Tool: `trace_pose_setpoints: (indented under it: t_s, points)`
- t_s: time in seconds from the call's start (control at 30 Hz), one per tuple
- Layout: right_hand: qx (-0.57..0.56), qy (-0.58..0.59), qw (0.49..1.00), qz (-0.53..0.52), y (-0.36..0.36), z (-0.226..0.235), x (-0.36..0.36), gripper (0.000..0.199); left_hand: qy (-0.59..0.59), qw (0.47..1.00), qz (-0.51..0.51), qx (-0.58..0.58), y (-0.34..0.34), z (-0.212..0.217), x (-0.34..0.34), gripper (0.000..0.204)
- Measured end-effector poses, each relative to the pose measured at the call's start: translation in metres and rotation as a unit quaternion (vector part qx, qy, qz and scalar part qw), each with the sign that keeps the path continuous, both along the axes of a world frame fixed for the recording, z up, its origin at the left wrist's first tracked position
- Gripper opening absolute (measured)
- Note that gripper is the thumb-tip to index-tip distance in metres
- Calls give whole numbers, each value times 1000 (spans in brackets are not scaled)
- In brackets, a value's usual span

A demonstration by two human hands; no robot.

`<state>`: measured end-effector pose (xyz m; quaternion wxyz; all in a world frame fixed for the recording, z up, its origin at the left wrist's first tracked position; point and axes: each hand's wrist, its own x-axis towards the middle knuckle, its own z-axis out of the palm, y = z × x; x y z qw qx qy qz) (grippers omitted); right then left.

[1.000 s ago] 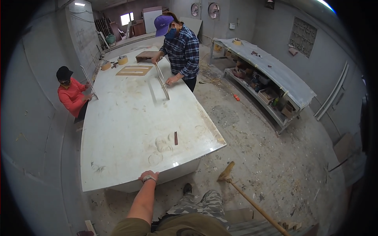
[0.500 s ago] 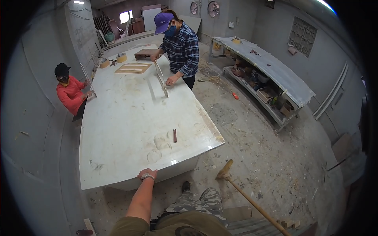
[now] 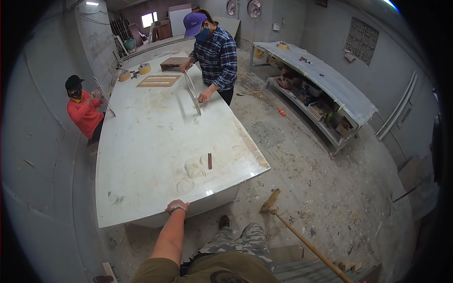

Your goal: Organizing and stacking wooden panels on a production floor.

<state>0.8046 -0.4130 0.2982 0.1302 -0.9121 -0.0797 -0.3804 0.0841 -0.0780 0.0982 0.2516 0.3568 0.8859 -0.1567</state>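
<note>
My left hand point(image 3: 177, 206), with a watch on its wrist, is closed over the near edge of a large white table point(image 3: 141, 146). Its fingers are partly hidden. A dark reddish-brown stick point(image 3: 210, 161) lies on the tabletop ahead of it. On my right a broom point(image 3: 270, 202) leans with its head on the floor, its wooden handle running out at the bottom edge. My right hand is out of sight, so whether it holds the handle is hidden.
At the table's far right a person in a plaid shirt point(image 3: 217, 59) holds a thin frame piece point(image 3: 192, 92). A person in a red top point(image 3: 85, 113) sits on the left by a thin strip point(image 3: 104, 96). A long workbench point(image 3: 325, 80) with a loaded lower shelf stands right.
The person in red has lifted their hands from the strip toward their chest. My left hand stays at the table edge. The broom and the stick lie as before.
</note>
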Motion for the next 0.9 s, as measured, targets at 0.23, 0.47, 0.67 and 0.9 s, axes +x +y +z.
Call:
trace_pose_setpoints:
  t_s: [0.23,0.47,0.67,0.9]
  points:
    - [353,104,929,36,2,-19,29,53,-23,999,33,11,7,6,8,73]
    - [421,113,899,52,6,-36,45,50,-24,996,87,3,4,21,2,68]
    - [388,98,914,62,-11,-44,61,55,-38,997,68,4,11,23,14,68]
    - [396,89,914,1,1,-33,48,58,-31,998,59,10,10,8,10,69]
